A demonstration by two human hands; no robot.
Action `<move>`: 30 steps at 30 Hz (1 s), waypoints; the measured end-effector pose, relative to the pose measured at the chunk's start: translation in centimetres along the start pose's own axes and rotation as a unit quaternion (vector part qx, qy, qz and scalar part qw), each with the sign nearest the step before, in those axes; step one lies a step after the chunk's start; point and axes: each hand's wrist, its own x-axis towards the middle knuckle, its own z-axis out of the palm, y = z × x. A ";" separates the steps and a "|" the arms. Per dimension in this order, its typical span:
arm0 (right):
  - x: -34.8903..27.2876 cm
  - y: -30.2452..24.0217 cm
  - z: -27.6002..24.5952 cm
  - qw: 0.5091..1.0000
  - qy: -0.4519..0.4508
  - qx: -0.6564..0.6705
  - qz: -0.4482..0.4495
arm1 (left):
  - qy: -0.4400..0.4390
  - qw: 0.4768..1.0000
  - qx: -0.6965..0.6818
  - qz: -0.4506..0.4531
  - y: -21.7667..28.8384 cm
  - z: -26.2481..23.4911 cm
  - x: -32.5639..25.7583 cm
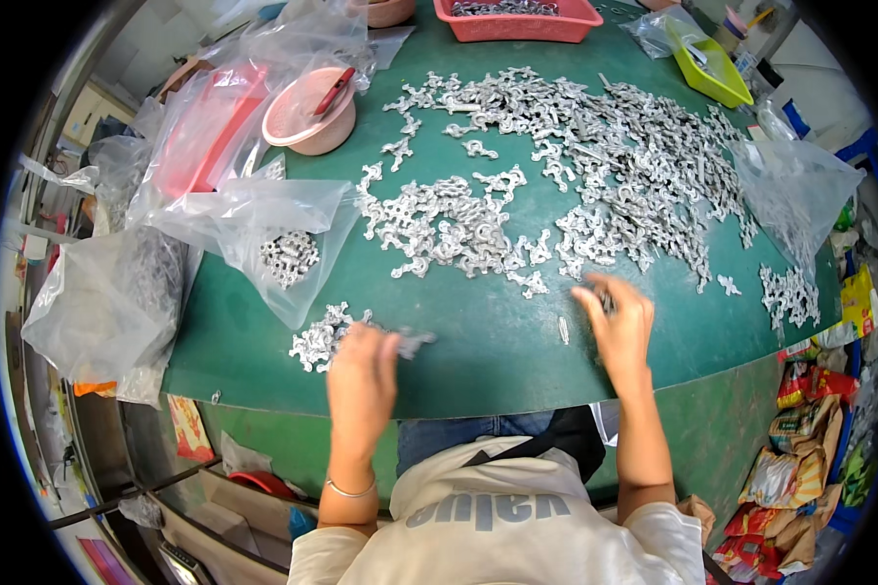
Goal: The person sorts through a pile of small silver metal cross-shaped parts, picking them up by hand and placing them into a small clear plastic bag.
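My left hand (361, 380), blurred by motion, is over a small heap of silver metal parts (314, 343) near the table's front left. A smeared grey metal part (418, 341) shows at its thumb and fingertips, and the fingers look closed on it. To the right, my right hand (619, 327) is curled, with a small metal part (605, 301) partly hidden between thumb and fingers. A single slim metal piece (564, 330) lies on the green table just left of that hand. Beyond both hands are a middle pile (444, 224) and a larger pile (634, 156) of the same branched parts.
A clear plastic bag (263, 219) with metal parts lies at the left, near a pink bowl (307, 136) holding a red-handled tool. Far back stand a red tray (522, 27) and a yellow-green basket (712, 78). Another clear bag (795, 185) lies right, beside more parts (790, 297).
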 end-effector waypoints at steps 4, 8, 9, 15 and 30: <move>1.6 1.4 0.8 0.989 -0.005 -0.140 -0.040 | 0.081 0.985 0.146 -0.035 -2.9 -1.4 -0.2; 1.0 1.0 0.5 0.990 0.017 -0.123 -0.066 | 0.157 0.977 0.134 -0.052 -3.4 -1.3 -0.5; 0.7 0.9 0.3 0.996 0.014 -0.079 -0.046 | 0.182 0.975 0.117 -0.054 -3.0 -1.2 -0.6; -2.8 -1.8 -1.5 0.927 -0.133 0.312 0.159 | 0.036 0.978 -0.204 -0.027 0.8 -0.1 -0.5; -4.9 -4.4 -2.1 0.886 -0.189 0.406 0.122 | -0.103 0.926 -0.362 0.037 5.7 1.8 -1.0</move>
